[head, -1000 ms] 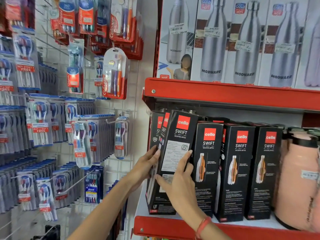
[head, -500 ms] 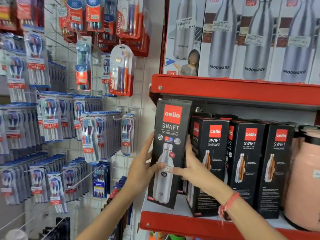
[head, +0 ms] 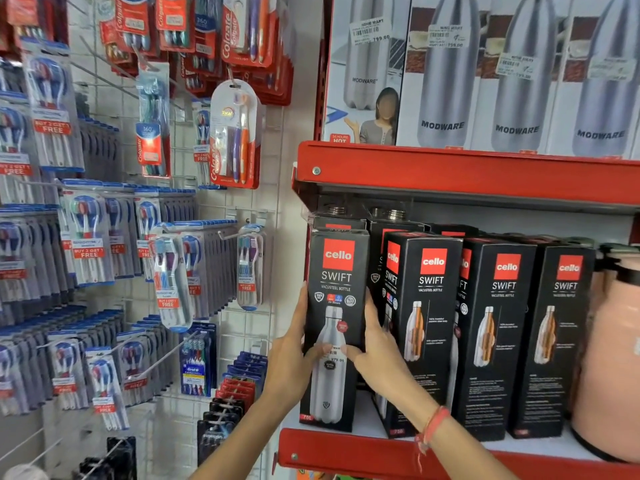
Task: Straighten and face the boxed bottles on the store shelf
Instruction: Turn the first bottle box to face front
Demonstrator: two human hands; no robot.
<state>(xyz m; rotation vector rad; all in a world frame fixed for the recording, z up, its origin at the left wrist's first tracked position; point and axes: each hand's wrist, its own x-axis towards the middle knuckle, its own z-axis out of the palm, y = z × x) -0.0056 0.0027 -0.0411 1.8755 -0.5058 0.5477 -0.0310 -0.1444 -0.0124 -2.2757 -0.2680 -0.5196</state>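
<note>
The left hand (head: 294, 355) clasps the left edge of the leftmost black boxed bottle (head: 336, 327), fingers curled behind it and thumb laid across the printed front, while the right hand (head: 374, 348) presses flat along the box's right edge, thumb touching the price sticker near the middle; both hands are closed on this one box. In the head view, the only view, the box stands upright at the far left end of the lower red shelf (head: 381, 452), its front panel with the silver bottle picture facing outward, just beside the neighbouring boxes (head: 426, 327), which sit turned slightly so a side panel shows. To finish this step well, I judge the person should slide the base back until the front lines up with the row, keep it square to the shelf lip, and close the gap to the next box without knocking it. Against a second ago the box has been turned from its text-covered side panel to the front face, and since half a second ago it has gone from tilted and lifted to standing straight on the shelf.
</note>
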